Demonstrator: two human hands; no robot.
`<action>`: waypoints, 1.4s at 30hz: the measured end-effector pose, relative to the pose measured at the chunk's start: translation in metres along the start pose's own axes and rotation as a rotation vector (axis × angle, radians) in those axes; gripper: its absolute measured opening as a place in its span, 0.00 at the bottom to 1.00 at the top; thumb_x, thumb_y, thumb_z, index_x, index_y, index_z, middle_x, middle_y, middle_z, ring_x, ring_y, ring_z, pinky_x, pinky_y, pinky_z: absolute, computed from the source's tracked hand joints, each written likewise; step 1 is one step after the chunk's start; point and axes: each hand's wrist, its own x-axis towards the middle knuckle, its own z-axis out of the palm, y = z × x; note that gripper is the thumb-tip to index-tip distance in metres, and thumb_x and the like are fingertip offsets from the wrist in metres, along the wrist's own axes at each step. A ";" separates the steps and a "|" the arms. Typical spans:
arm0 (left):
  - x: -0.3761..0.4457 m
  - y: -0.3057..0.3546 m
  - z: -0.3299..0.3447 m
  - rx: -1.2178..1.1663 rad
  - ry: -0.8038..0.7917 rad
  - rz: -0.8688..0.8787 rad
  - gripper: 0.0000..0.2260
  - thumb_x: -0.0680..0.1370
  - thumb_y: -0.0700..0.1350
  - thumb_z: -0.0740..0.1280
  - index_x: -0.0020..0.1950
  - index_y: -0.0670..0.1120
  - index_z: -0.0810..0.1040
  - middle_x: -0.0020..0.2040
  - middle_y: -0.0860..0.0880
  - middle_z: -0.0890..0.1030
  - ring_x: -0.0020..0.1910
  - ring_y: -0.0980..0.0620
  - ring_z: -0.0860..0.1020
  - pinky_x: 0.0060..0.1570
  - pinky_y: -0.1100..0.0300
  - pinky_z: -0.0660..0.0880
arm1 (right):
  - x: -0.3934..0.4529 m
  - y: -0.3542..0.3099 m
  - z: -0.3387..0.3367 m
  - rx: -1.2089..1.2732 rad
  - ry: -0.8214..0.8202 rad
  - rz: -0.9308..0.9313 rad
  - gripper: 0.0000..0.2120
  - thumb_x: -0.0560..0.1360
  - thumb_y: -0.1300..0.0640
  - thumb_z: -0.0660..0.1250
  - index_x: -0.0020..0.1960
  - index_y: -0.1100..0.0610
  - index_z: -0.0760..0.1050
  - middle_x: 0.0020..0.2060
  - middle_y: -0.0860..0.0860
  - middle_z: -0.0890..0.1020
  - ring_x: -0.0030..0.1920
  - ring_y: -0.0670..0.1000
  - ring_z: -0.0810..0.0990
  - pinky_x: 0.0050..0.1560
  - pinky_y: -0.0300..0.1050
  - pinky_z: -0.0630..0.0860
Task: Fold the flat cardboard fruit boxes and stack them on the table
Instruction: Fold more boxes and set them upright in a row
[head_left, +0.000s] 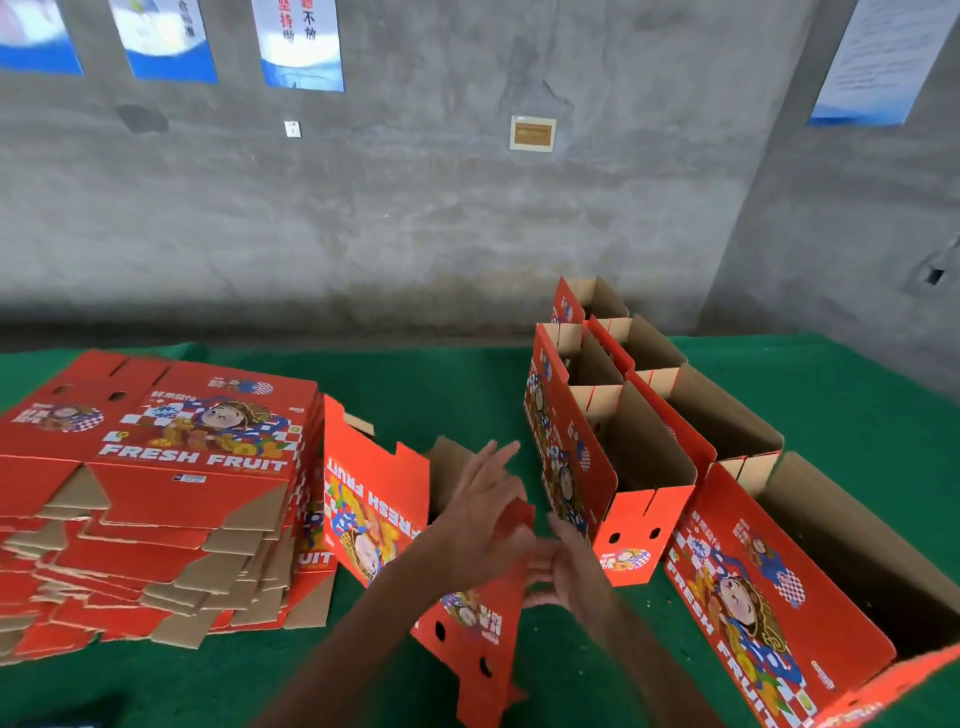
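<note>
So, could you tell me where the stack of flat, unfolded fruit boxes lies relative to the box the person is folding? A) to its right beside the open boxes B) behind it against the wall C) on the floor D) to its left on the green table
D: the stack of flat fruit boxes lies on the green table left of the box being folded; the assembled open boxes stand to its right.

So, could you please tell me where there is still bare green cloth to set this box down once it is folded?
Bare cloth shows beyond the half-folded box, between the flat stack and the folded boxes, and along the near edge below the stack. It is crowded around both hands, left and right.
</note>
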 end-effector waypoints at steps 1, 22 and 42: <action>0.001 0.004 -0.004 -0.033 0.004 0.008 0.10 0.76 0.46 0.63 0.50 0.39 0.75 0.71 0.40 0.72 0.83 0.46 0.53 0.80 0.41 0.52 | -0.002 -0.006 0.003 0.052 -0.082 -0.011 0.37 0.84 0.33 0.44 0.60 0.55 0.85 0.59 0.59 0.85 0.58 0.59 0.85 0.57 0.57 0.82; -0.040 -0.057 -0.039 0.501 0.052 -0.096 0.40 0.71 0.71 0.68 0.74 0.46 0.70 0.74 0.50 0.72 0.73 0.49 0.70 0.72 0.53 0.68 | -0.005 -0.058 -0.005 -0.074 -0.001 -0.160 0.11 0.82 0.67 0.65 0.42 0.64 0.83 0.37 0.54 0.83 0.37 0.48 0.82 0.37 0.40 0.76; -0.029 -0.077 -0.076 0.495 -0.181 -0.044 0.13 0.80 0.53 0.68 0.61 0.48 0.74 0.50 0.50 0.82 0.55 0.49 0.78 0.76 0.50 0.60 | 0.006 -0.084 -0.027 -0.325 0.154 -0.254 0.05 0.80 0.59 0.70 0.51 0.62 0.80 0.45 0.56 0.85 0.46 0.53 0.84 0.42 0.42 0.79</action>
